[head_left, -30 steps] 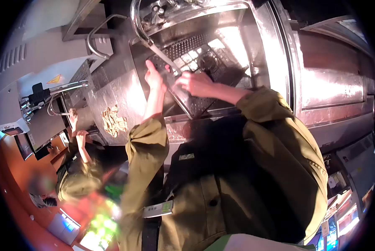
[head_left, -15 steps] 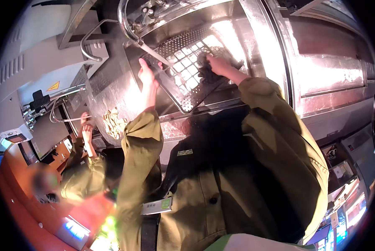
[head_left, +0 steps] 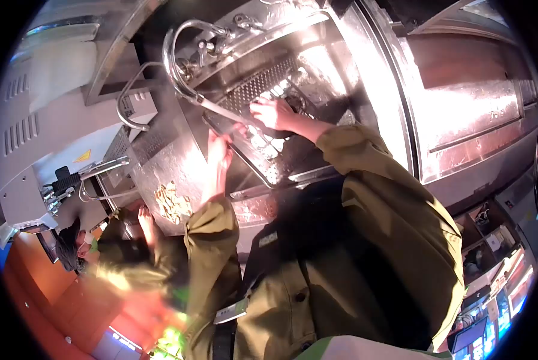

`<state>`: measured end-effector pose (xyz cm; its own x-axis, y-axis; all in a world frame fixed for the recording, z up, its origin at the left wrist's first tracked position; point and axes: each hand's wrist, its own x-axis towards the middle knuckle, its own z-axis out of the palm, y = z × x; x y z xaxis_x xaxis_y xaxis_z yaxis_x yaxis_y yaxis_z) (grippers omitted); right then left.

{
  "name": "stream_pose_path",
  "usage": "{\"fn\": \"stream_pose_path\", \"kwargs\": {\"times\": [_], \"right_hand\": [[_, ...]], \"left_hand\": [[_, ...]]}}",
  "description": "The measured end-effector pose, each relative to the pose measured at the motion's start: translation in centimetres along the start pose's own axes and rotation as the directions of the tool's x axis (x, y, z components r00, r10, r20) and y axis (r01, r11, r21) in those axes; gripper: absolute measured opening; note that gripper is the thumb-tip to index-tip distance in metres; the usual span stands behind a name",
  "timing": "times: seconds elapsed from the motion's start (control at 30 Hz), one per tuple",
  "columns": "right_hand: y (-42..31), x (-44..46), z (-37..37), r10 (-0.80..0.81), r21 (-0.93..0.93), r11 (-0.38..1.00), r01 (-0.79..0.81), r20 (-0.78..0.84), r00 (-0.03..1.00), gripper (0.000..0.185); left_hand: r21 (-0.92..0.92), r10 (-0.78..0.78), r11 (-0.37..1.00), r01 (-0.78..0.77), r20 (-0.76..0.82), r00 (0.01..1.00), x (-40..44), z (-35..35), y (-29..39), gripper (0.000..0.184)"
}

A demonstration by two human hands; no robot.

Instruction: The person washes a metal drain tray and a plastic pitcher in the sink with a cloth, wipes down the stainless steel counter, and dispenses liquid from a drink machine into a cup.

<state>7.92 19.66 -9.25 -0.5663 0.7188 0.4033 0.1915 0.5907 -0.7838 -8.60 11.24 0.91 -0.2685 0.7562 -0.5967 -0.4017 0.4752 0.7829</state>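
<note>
A dark perforated tray (head_left: 257, 87) lies tilted in the steel sink, with water running over it from the curved faucet (head_left: 171, 63). My left hand (head_left: 219, 150) is closed on the tray's left edge. Over the middle of the tray, near the end of the water stream, is my right hand (head_left: 276, 114), its fingers bent down on the surface. Something dark shows beneath and beside the right hand; what the fingers hold is hidden by glare and the hand itself.
A crumpled tan cloth (head_left: 173, 203) lies on the steel counter (head_left: 161, 159) left of the sink. A co-worker (head_left: 131, 258) stands at the lower left. A grey machine (head_left: 53, 144) with a curved handle is at the left.
My right hand has moved left across the tray from its right side, closer to my left hand. The tray has shifted slightly. The co-worker's head and hands have moved.
</note>
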Motion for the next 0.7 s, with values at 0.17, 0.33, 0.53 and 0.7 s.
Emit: {"fn": "stream_pose_path", "kwargs": {"times": [0.17, 0.33, 0.53, 0.7], "right_hand": [[1.9, 0.9, -0.6, 0.414, -0.046, 0.909, -0.415, 0.219, 0.883, 0.018], [-3.6, -0.1, -3.4, 0.422, -0.193, 0.904, -0.382, 0.551, 0.720, 0.018], [-2.3, 1.5, -0.8, 0.701, -0.097, 0.707, -0.701, 0.229, 0.675, 0.022], [-1.7, 1.7, -1.1, 0.657, -0.171, 0.751, -0.638, 0.293, 0.694, 0.023]], "left_hand": [[-0.024, -0.015, 1.000, 0.012, -0.137, 0.990, -0.2, 1.0, 0.2, 0.046], [-0.042, 0.017, 0.999, -0.029, -0.258, 0.966, 0.9, 1.0, -1.1, 0.020], [0.124, 0.067, 0.992, -0.023, -0.361, 0.930, 2.2, 0.2, -2.7, 0.013], [0.306, 0.166, 0.951, -0.029, -0.431, 0.887, 2.9, 0.0, -2.7, 0.010]]}}
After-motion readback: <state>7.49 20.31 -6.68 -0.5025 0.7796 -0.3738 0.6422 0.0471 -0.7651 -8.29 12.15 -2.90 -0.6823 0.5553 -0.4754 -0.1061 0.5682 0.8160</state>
